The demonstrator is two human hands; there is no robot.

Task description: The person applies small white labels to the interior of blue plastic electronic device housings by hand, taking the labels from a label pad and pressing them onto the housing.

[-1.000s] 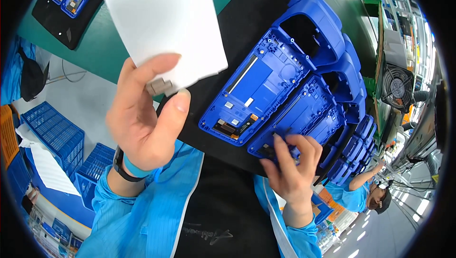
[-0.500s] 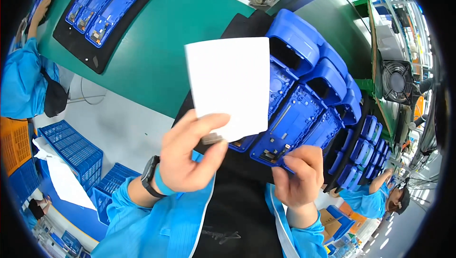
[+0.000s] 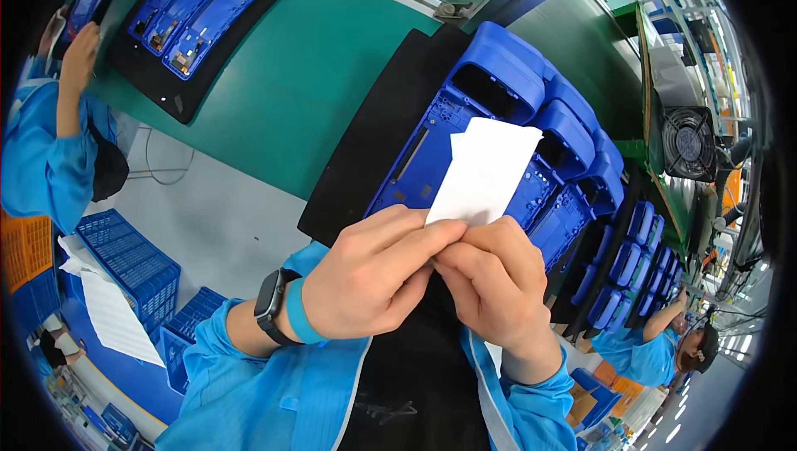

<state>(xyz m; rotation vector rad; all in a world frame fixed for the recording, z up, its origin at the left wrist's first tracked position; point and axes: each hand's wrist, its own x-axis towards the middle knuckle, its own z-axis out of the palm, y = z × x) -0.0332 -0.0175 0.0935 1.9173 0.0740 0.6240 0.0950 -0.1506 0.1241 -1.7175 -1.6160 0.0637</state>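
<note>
My left hand [image 3: 374,273] grips a white sheet [image 3: 486,167] by its lower edge, fingers bent and closed. The sheet looks folded or narrowed, and tilts up and away to the right. Against it, my right hand [image 3: 502,285] is pinched closed at the same lower edge, its fingertips touching those of the left. Whatever else lies between the fingertips is hidden. Just beyond the hands, blue plastic housings [image 3: 415,165] with small parts inside lie open on a black mat [image 3: 357,165]. Part of them is covered by the sheet.
Raised blue covers [image 3: 506,57] stand along the housings' far side. More blue housings [image 3: 635,256] sit at the right. On the green table [image 3: 282,61], another mat [image 3: 178,107] bears open housings. Co-workers are at far left and right. Blue crates [image 3: 133,256] stand at left; a fan [image 3: 691,144] at right.
The white sheet has turned, looks narrower and moved right and lower. My right hand has come up to meet my left at its lower edge. The left co-worker's arm has moved.
</note>
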